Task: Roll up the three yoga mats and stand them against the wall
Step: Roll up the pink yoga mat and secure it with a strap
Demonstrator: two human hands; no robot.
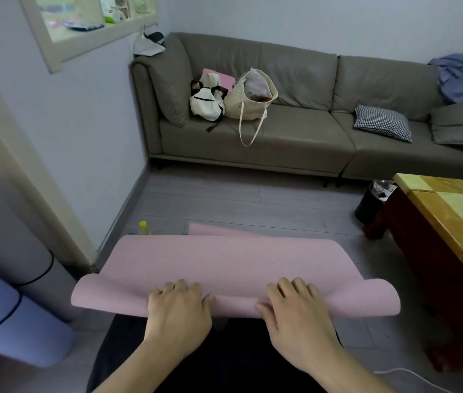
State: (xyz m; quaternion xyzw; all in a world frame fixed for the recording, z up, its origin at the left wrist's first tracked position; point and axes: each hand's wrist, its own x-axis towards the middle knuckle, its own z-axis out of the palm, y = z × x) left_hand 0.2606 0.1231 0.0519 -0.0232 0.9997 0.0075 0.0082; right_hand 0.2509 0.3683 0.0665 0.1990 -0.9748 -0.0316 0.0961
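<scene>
While the soft pink foam yoga mat [224, 265] lies across the grey plank floor [224, 199] in front of you, its near edge is lifted and curled over, and both your hands hold it there. Your left hand [177, 310] has its grip closed on that near edge, fingers bent over the top and thumb tucked against the fold. Your right hand [295, 310] sits just beside it, a little apart, gripping the same edge the same way. The mat's two near corners flop outward to either side of your hands, and a flat strip of the same mat shows on the floor beyond the raised part.

To your left, a rolled grey yoga mat [11, 251] bound with a black strap stands against the pale wall [88, 137] by the door frame. Just in front of it is a rolled lavender-blue yoga mat [11, 321], also strapped; whether it stands or leans you cannot tell.

A small yellow-capped bottle [143, 224] peeks out behind the pink mat's far left corner. Farther back, a grey-brown leather sofa [295, 137] carries a white backpack with black trim [206, 102], a cream woven tote bag [250, 100] and a black-and-white checked cushion [382, 123]. At your right stands a low surface with a yellow tiled top [457, 211], with a black waste bin [372, 204] just beside its far corner.
</scene>
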